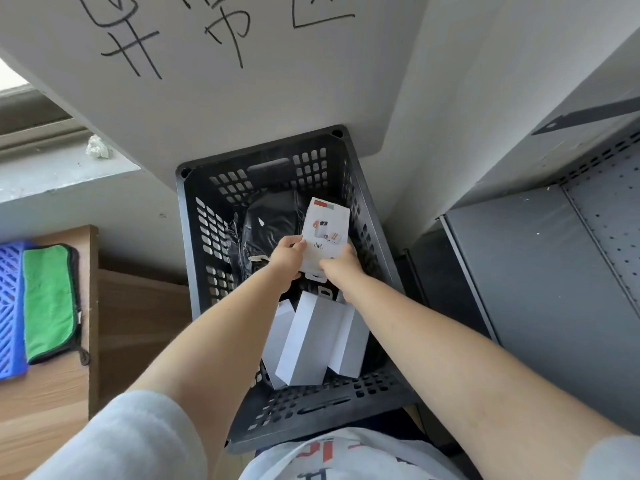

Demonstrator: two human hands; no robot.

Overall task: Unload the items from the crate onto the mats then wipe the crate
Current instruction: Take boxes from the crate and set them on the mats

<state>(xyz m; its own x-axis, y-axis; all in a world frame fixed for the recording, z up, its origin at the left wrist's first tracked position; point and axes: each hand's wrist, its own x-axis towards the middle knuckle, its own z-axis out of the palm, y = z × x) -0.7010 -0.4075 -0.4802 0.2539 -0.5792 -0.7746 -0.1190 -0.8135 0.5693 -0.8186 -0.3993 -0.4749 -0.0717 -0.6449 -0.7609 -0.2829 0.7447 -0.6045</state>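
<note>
Black perforated plastic crate [204,237] sits on the floor, its far end tucked under a white board [242,109] bearing large handwritten black characters. Inside, toward the far end, lies a black plastic-wrapped bundle [266,220]; toward the near end, three plain white boxes [308,341] lean together against the near wall.

Both hands are inside the crate, above the contents. Left hand [287,258] and right hand [337,263] hold one white printed box [325,230] at its near end, fingers [298,245] curled round its edges; the box is tilted, printed face up, a barcode near the left thumb.

Surroundings: wooden desk [45,393] to the left, with a lower wooden panel beside the crate. On the desk, a blue lattice mat [10,306] with a green cloth [48,303] edged in black lying partly over it. Beyond the desk, a grey window ledge [62,174] carries a crumpled white wad [98,147]. White wall behind the crate. To the right, a grey metal shelf unit [540,271] with a perforated back panel. Grey sleeves are pushed up on both arms.
</note>
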